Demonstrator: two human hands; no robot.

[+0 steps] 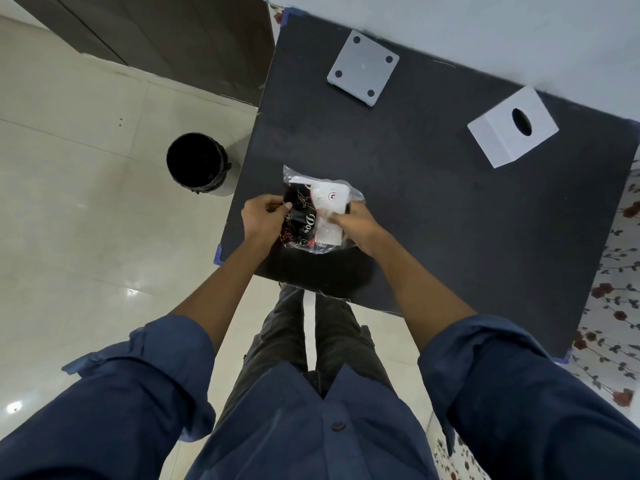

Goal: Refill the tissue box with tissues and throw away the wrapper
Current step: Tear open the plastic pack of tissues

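Observation:
Near the front left corner of the black table (433,209) I hold a pack of tissues. Its clear and black printed plastic wrapper (300,221) is pinched at the left side by my left hand (265,216). My right hand (356,225) grips the white tissue stack (329,206) that shows through the open part of the wrapper. The white cube tissue box (512,128) with an oval slot on top stands at the far right of the table. Its flat white base plate (363,67), with a dark dot in each corner, lies apart at the far middle.
A round bin with a black liner (197,164) stands on the pale tiled floor just left of the table. A dark cabinet (166,39) is at the far left. Floral wall covering (616,306) runs along the table's right edge. My legs are below the table's near edge.

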